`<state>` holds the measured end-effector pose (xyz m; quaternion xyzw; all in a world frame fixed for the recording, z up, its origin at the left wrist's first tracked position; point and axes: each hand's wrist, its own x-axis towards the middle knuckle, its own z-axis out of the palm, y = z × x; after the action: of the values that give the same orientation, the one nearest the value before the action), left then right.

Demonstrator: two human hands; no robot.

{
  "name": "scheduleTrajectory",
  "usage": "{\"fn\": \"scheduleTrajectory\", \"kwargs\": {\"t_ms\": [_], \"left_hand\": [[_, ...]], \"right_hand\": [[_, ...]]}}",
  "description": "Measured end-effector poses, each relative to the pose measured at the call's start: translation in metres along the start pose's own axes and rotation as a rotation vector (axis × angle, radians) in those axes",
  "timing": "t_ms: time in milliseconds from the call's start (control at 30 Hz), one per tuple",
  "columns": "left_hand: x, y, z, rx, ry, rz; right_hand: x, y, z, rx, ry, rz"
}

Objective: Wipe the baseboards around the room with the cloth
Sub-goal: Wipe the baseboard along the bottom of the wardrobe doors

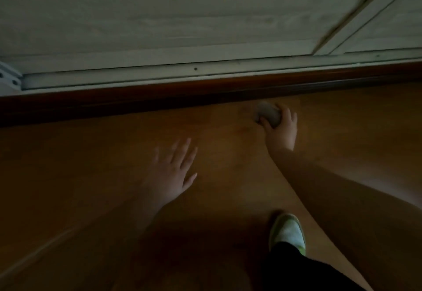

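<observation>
Head view: the right hand (279, 128) grips a balled cloth (268, 115) near the dark baseboard (137, 101).
Left hand (173, 169) spread wide, holding nothing; in dim light the wadded cloth could miss the board's top edge.

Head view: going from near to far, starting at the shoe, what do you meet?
Shoe → right hand → cloth → baseboard → door track → door panel.

Balled cloth (267, 114) in right hand (282, 130)
</observation>
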<state>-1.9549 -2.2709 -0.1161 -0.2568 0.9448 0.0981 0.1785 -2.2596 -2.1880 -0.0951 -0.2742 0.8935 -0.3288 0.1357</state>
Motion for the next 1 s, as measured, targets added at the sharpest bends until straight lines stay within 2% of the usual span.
{"fn": "scheduleTrajectory", "kwargs": {"t_ms": [67, 267, 433, 733, 867, 1000], "left_hand": [[-0.009, 0.010, -0.024, 0.017, 0.030, -0.024], [-0.049, 0.030, -0.105, -0.058, -0.016, -0.195], [-0.073, 0.038, -0.153, -0.045, -0.069, -0.223], [-0.065, 0.099, -0.214, -0.112, -0.158, -0.234], [-0.059, 0.114, -0.243, -0.147, -0.205, -0.317], [-0.046, 0.136, -0.255, -0.180, -0.198, -0.322]], "right_hand": [[-0.017, -0.016, -0.017, 0.016, 0.010, 0.035], [-0.068, -0.053, -0.088, 0.071, -0.035, 0.143], [-0.077, -0.075, -0.144, 0.048, -0.048, 0.198], [-0.050, -0.097, -0.209, 0.042, -0.251, 0.112], [-0.030, -0.101, -0.237, -0.010, -0.335, 0.002], [-0.012, -0.093, -0.263, -0.066, -0.348, -0.033]]}}
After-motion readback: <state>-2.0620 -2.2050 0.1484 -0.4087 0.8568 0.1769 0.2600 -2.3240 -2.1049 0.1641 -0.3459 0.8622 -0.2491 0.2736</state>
